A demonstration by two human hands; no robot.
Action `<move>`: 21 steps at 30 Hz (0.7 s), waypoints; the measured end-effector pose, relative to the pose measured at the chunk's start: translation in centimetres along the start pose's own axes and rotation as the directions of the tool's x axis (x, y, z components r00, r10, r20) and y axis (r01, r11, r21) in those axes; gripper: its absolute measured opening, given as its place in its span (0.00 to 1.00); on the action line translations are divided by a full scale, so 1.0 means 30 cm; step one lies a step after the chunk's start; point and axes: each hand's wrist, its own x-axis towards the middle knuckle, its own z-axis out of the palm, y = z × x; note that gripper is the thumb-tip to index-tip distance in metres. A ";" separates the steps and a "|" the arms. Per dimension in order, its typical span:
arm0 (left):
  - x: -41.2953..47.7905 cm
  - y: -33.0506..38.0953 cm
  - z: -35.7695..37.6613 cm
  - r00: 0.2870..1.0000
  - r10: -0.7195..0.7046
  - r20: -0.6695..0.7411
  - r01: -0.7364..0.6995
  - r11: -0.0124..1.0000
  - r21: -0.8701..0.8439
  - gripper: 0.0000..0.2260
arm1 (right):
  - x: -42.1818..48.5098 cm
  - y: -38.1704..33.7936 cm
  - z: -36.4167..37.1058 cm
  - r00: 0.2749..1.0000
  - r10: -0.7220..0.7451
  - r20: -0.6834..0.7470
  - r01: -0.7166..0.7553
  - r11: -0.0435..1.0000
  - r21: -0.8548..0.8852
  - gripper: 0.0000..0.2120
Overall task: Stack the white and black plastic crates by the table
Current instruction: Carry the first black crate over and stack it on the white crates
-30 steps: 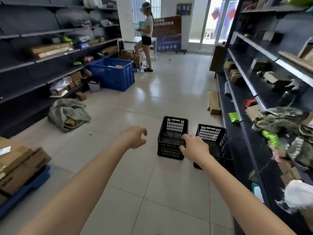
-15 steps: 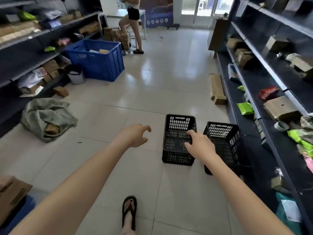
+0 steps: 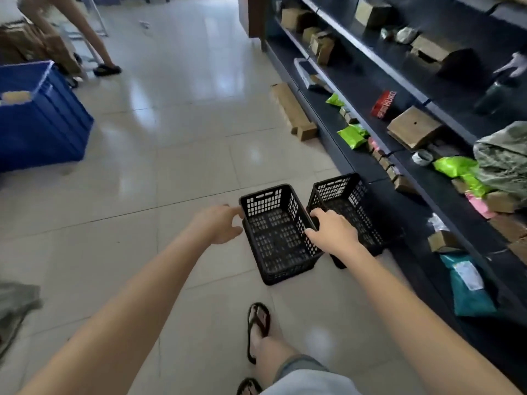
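Two black perforated plastic crates stand side by side on the tiled floor. The nearer crate (image 3: 278, 235) is between my hands. The second black crate (image 3: 346, 203) stands to its right, against the shelf base. My left hand (image 3: 218, 225) has its fingers spread at the left rim of the nearer crate, touching or almost touching it. Over that crate's right rim sits my right hand (image 3: 332, 230), fingers apart, partly covering the second crate. No white crate is in view.
A dark shelf unit (image 3: 422, 155) with boxes and bags runs along the right. A blue bin (image 3: 37, 118) stands at left, cardboard boxes (image 3: 293, 112) lie on the floor beyond the crates. Another person's legs (image 3: 85, 38) are at the far left. My sandalled foot (image 3: 258, 332) is below the crates.
I have stepped closer and the view has tilted down. Both hands have moved forward from short of the crate to its left and right rims.
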 end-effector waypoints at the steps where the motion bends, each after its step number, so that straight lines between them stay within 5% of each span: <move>1: 0.070 -0.022 -0.026 1.000 0.020 0.000 -0.020 1.000 -0.002 0.16 | 0.055 -0.010 0.007 1.000 0.028 0.015 -0.028 1.000 0.014 0.23; 13: 0.806 -0.205 -0.339 0.976 0.211 0.053 -0.217 0.961 0.172 0.15 | 0.594 -0.097 -0.024 0.959 0.283 0.025 -0.284 0.945 0.162 0.27; 21: 1.335 -0.194 -0.409 0.856 0.443 0.266 -0.511 0.798 0.318 0.16 | 0.819 -0.130 0.061 0.867 0.497 0.025 -0.482 0.827 0.288 0.26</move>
